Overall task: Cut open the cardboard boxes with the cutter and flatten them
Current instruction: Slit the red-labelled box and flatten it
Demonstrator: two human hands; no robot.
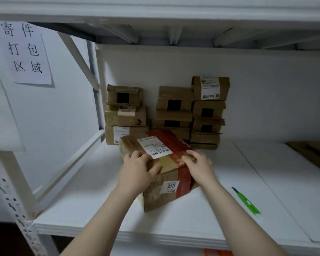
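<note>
1. 2 bare hands hold 1 taped box [166, 183], which sits slantwise on the white shelf [92, 204] with 1 corner turned toward the camera.
2. The left hand [137, 169] lies over the box's near left top edge. Its fingers are bent and close together on the top, touching the white shipping label [155, 147], and the thumb stretches across the near face.
3. The right hand [199, 163] grips the top right edge, its fingers curled close together on the red tape [183, 179] that runs over the top and down the near face.
4. A white sticker [171, 187] reading 3011 sits on the near face, just beside the tape.
5. The green cutter [247, 202] lies flat on the shelf to the right of the box, apart from it and from the right forearm, with its dark tip pointing away from the camera. Neither hand touches it.
6. Behind the held box, 3 stacks of boxes [174, 111] stand against the back wall. The left stack is 3 high; the middle and right ones are taller.
7. A paper sign [26, 50] with handwritten characters hangs on the left wall.
8. Flat cardboard [312, 150] lies on the shelf at the far right.
</note>
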